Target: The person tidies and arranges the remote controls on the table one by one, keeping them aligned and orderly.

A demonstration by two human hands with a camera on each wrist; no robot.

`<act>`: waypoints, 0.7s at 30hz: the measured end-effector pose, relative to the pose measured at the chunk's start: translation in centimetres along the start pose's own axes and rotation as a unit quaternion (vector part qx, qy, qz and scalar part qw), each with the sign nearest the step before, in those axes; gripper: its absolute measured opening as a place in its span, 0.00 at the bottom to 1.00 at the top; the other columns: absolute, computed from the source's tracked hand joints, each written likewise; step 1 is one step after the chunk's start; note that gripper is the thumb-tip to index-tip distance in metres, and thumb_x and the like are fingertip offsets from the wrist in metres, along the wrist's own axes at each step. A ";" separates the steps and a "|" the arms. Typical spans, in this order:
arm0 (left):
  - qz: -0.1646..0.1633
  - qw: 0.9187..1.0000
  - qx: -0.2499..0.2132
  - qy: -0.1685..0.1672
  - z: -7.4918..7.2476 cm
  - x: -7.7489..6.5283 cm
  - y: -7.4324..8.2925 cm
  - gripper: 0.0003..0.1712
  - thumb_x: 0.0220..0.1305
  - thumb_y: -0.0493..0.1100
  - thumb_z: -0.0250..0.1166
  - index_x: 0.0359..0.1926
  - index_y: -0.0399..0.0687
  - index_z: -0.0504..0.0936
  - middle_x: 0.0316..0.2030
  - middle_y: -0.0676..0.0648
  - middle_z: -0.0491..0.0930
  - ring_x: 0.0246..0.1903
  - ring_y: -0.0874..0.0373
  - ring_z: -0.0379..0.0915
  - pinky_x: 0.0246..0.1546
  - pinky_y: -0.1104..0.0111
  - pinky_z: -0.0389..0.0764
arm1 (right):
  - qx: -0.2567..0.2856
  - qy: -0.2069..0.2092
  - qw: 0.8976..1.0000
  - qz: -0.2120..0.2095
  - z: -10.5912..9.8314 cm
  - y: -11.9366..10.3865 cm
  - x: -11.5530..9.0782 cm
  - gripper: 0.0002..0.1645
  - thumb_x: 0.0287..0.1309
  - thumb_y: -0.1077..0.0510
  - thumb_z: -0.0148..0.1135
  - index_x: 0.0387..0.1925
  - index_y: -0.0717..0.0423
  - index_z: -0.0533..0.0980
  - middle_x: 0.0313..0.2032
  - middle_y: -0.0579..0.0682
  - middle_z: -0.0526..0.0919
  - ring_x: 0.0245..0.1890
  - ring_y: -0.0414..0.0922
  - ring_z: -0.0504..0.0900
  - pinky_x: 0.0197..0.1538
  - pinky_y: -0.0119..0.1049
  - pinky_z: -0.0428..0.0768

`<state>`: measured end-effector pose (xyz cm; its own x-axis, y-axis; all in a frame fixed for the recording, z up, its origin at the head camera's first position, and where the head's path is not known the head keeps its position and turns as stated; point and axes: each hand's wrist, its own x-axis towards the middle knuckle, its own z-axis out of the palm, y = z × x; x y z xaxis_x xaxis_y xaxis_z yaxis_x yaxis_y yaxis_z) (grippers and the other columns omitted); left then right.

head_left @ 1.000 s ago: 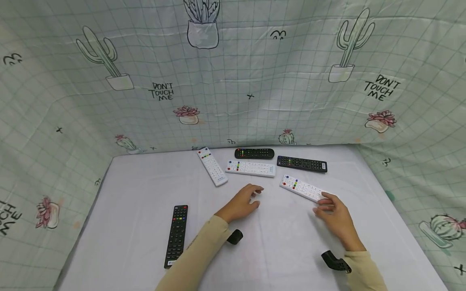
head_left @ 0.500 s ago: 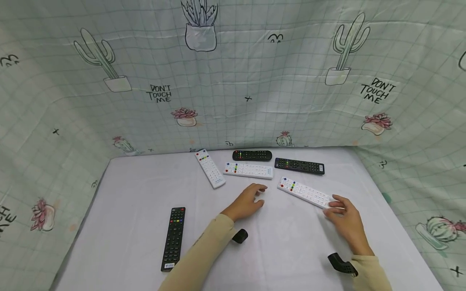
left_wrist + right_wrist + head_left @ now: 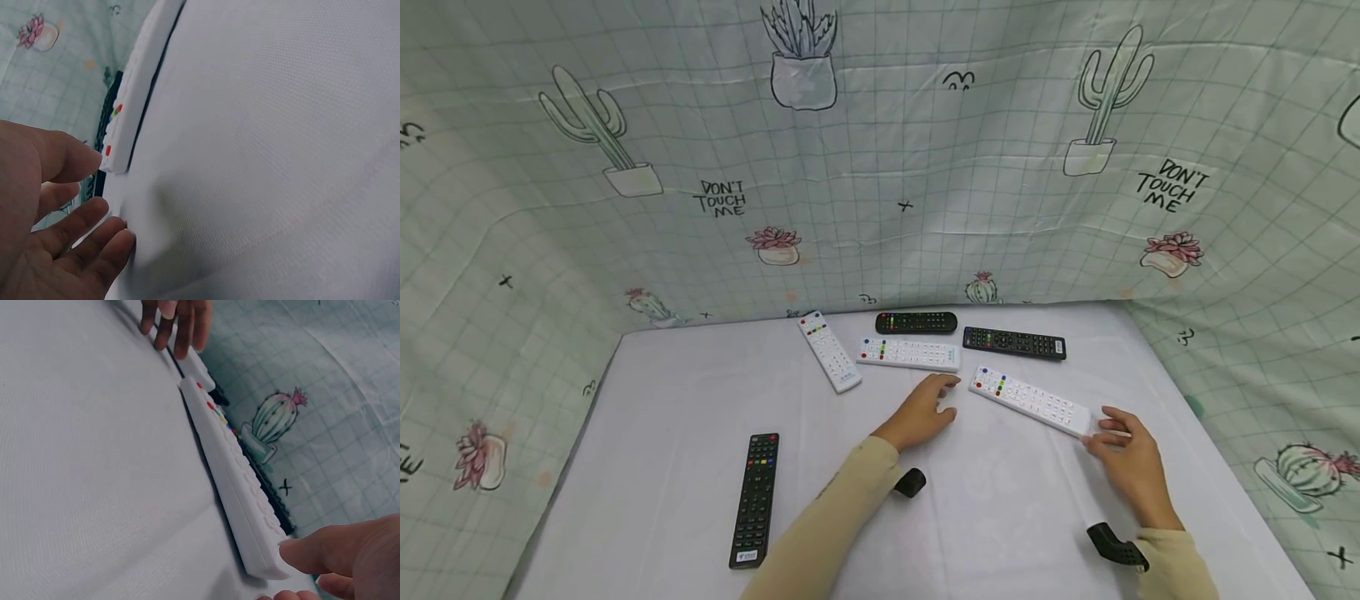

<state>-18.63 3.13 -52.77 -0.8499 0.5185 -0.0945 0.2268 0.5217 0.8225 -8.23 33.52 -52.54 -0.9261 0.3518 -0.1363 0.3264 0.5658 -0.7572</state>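
Note:
A white remote control (image 3: 1030, 402) lies slanted on the table between my two hands, with its coloured buttons at the left end. My right hand (image 3: 1131, 458) is beside its right end, fingers loosely bent; in the right wrist view the thumb (image 3: 325, 550) overlaps that end. Left of the remote, my left hand (image 3: 920, 414) hovers low over the cloth, fingers relaxed and nothing between them. A second white remote (image 3: 910, 354) lies just beyond the left fingertips. In the left wrist view, the thumb (image 3: 75, 159) appears close to the end of a white remote (image 3: 134, 119).
Along the back lie a black remote with rounded ends (image 3: 916, 322), another black remote (image 3: 1015, 342) and a tilted white remote (image 3: 830, 352). One more black remote (image 3: 754, 502) lies at the front left, near the left sleeve (image 3: 842, 508). A patterned curtain (image 3: 880, 150) hangs behind the white table (image 3: 685, 400).
My right hand has moved right and toward me, uncovering the right end of the slanted white remote. The left hand has moved right, closer to that remote's left end.

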 end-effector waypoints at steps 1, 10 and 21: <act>-0.002 1.000 -0.001 0.000 0.1 0.2 0.0 0.29 0.73 0.32 0.64 0.72 0.38 0.71 0.68 0.40 0.74 0.66 0.47 0.73 0.68 0.59 0.75 | -0.002 -0.002 1.000 0.000 0.0 0.1 0.1 0.39 0.64 0.67 0.67 0.74 0.71 0.64 0.60 0.69 0.75 0.41 0.30 0.78 0.35 0.21 0.74; 0.008 1.000 0.013 0.001 1.1 1.9 0.5 0.31 0.72 0.33 0.65 0.73 0.38 0.71 0.71 0.40 0.73 0.68 0.48 0.72 0.70 0.63 0.74 | -0.027 -0.011 0.999 -0.022 0.1 0.6 0.9 0.41 0.63 0.68 0.68 0.73 0.74 0.62 0.59 0.73 0.74 0.55 0.67 0.81 0.35 0.22 0.75; -0.007 1.000 0.014 0.004 2.0 3.0 1.4 0.32 0.71 0.32 0.64 0.74 0.36 0.70 0.73 0.37 0.71 0.75 0.45 0.63 0.77 0.58 0.64 | -0.023 -0.053 0.998 -0.014 0.0 0.1 1.8 0.45 0.64 0.66 0.69 0.76 0.74 0.58 0.63 0.75 0.71 0.60 0.68 0.77 0.37 0.23 0.75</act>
<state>-19.92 6.80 -53.02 -0.8565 0.5063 -0.1008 0.2287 0.5472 0.8052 -9.85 34.18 -52.86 -0.9493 0.2548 -0.1842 0.3055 0.6090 -0.7320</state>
